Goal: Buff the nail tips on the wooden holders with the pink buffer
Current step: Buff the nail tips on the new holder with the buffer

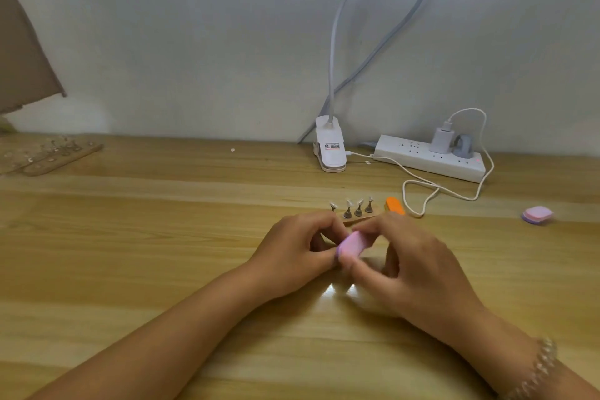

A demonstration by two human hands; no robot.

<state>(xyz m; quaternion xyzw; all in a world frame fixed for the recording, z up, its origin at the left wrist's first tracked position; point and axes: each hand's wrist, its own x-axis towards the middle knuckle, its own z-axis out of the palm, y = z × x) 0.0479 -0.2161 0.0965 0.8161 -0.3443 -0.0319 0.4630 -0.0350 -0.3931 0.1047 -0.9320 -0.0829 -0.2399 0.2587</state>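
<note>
Looking down from the head camera, both bare hands meet over the middle of the wooden table (130,237). The right hand (412,256) pinches the pink buffer (352,245) between thumb and fingers, its broad face tilted up toward the camera. The left hand (292,250) is curled closed with its fingertips drawn together right against the buffer's upper left edge; whatever it pinches there is hidden, so I cannot tell what it grips. Just behind the hands lies a wooden holder (355,219), partly covered by them, with four nail tips (349,204) standing on small stands in a row. An orange buffer (395,205) lies just to the right of that row. A second pink buffer block (538,215) rests well apart at the far right. Toward the wall stand a white clip lamp base (330,148) and a white power strip (428,157) with a charger plugged in, its cable (422,185) looping across the table. More holders (52,156) lie blurred at the far left. A beaded bracelet (535,370) circles the right wrist.
</note>
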